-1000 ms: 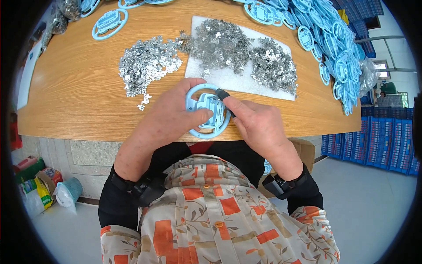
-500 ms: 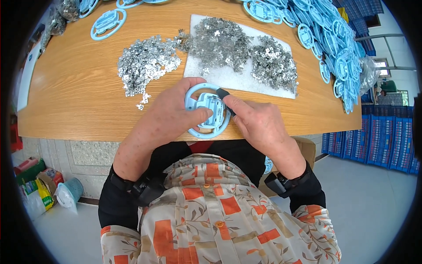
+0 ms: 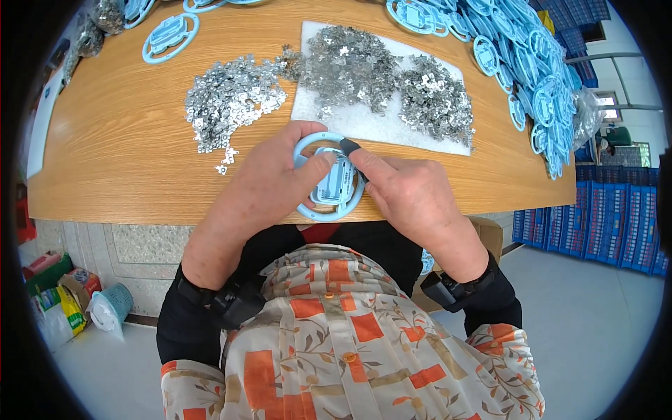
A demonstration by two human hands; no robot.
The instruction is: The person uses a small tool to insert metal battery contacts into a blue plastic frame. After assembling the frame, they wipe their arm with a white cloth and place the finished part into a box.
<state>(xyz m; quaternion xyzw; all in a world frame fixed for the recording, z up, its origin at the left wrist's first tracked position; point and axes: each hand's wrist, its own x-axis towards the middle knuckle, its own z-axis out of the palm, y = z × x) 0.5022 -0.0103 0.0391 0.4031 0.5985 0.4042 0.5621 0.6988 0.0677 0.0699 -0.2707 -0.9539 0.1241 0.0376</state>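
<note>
Both my hands are clamped on one blue ring (image 3: 336, 186), left hand (image 3: 260, 173) on its left rim, right hand (image 3: 418, 192) on its right, just inside the near edge of the table (image 3: 119, 150). It is pale and round, with a boxy, slotted middle. Open wood runs to either side. Ahead, a silver pile (image 3: 227, 101) and a white sheet (image 3: 357, 127) bearing metal heaps (image 3: 350, 64) stand in the way; farther right, more blue rings (image 3: 523, 63) crowd the table.
</note>
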